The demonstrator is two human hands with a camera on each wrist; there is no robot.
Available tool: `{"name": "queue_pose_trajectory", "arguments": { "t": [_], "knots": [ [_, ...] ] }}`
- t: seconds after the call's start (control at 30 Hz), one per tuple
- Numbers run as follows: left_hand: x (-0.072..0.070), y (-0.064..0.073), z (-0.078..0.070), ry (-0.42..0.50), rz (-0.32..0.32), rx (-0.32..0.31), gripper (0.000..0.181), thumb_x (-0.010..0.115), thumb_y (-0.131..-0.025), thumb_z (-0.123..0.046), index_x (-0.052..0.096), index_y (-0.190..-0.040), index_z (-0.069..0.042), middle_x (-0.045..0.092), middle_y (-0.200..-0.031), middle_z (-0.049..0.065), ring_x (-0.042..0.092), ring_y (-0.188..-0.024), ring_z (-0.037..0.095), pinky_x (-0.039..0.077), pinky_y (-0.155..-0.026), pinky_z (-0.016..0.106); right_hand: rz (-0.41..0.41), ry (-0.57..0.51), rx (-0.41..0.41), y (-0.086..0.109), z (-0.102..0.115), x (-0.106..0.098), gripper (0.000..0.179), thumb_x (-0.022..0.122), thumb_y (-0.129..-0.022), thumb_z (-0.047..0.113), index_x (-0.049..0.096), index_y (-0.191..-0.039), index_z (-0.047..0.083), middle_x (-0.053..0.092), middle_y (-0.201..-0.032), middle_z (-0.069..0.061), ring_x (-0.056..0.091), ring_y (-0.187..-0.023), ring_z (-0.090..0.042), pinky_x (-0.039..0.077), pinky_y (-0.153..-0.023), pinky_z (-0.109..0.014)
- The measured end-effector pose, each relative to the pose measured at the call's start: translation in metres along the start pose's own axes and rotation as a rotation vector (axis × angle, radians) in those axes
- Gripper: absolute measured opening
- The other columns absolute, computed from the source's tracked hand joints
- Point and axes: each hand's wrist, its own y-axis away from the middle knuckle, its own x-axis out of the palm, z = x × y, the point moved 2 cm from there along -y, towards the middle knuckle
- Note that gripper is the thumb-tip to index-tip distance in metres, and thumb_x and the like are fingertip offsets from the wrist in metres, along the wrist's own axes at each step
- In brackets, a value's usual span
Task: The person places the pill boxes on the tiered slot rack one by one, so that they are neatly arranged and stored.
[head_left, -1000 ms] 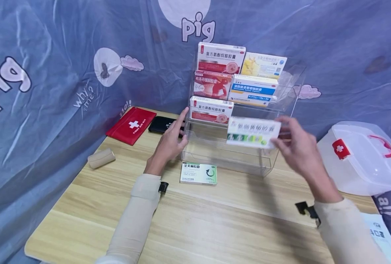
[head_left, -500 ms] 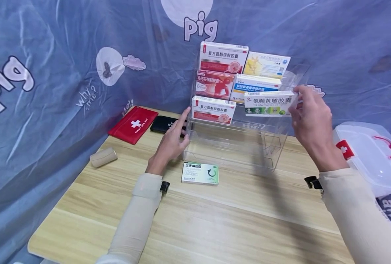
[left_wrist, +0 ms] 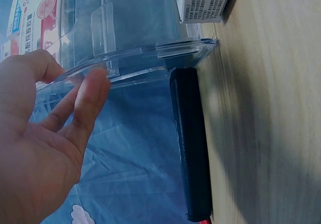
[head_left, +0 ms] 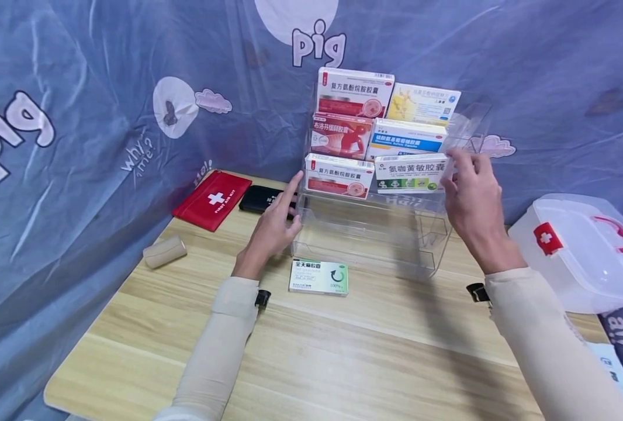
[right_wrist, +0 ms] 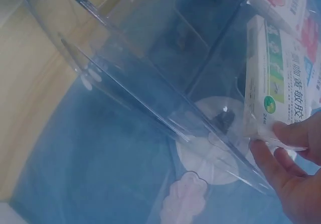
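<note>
My right hand (head_left: 474, 202) pinches the right end of a white and green medicine box (head_left: 403, 175), thumb in front. The box stands at the third tier of a clear acrylic display rack (head_left: 364, 254), right of a red and white medicine box (head_left: 338, 177). In the right wrist view, the thumb lies on the face of the pinched medicine box (right_wrist: 273, 78) and fingers are at its end. My left hand (head_left: 269, 234) touches the rack's left side with fingers extended. From the left wrist, its fingertips (left_wrist: 93, 83) meet the clear side edge.
Several medicine boxes fill the upper tiers. A green and white box (head_left: 319, 278) lies before the rack. Left are a red first aid pouch (head_left: 214, 199), a black case (head_left: 259, 199) and a tan roll (head_left: 165, 252). A translucent first aid box (head_left: 580, 251) stands right.
My right hand has carried the white and green medicine box up to the rack's third tier, then slightly left and down beside the red and white one. The left hand stays at the rack's side.
</note>
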Motion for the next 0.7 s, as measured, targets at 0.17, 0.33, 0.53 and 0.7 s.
{"name": "queue_pose_trajectory", "arguments": {
  "t": [0.17,0.33,0.53,0.7],
  "knots": [
    [-0.001,0.0,0.001,-0.005,-0.001,0.005,0.102,0.065,-0.1,-0.002,0.01,-0.172,-0.048,0.058,-0.15,0.014,0.07,-0.113,0.029,0.062,-0.094,0.05,0.03,0.018,0.055,0.004,-0.001,0.009,0.058,0.055,-0.105,-0.004,0.047,-0.16,0.01,0.05,-0.143,-0.032,0.063,-0.117,-0.055,0.053,-0.092,-0.071],
    [-0.002,-0.001,0.001,-0.012,-0.006,-0.001,0.1,0.064,-0.1,-0.003,0.01,-0.172,-0.047,0.058,-0.152,0.014,0.07,-0.114,0.029,0.061,-0.093,0.049,-0.005,0.033,0.082,0.006,0.002,0.016,0.051,0.055,-0.105,-0.003,0.051,-0.155,0.006,0.052,-0.143,-0.033,0.062,-0.114,-0.06,0.051,-0.094,-0.074],
    [-0.001,0.001,0.002,-0.003,0.004,-0.014,0.102,0.064,-0.101,-0.003,0.008,-0.172,-0.049,0.058,-0.152,0.013,0.07,-0.114,0.029,0.062,-0.093,0.05,-0.022,0.072,0.058,0.008,0.004,0.022,0.035,0.052,-0.106,-0.001,0.062,-0.139,-0.007,0.056,-0.136,-0.036,0.059,-0.115,-0.066,0.049,-0.098,-0.076],
    [0.0,0.0,0.001,-0.006,0.001,-0.001,0.102,0.064,-0.1,-0.003,0.008,-0.172,-0.049,0.058,-0.151,0.013,0.07,-0.114,0.03,0.061,-0.091,0.05,0.001,0.09,0.047,0.013,0.002,0.023,0.04,0.054,-0.104,0.001,0.056,-0.144,-0.007,0.054,-0.137,-0.038,0.058,-0.112,-0.068,0.048,-0.096,-0.077]
  ]
}}
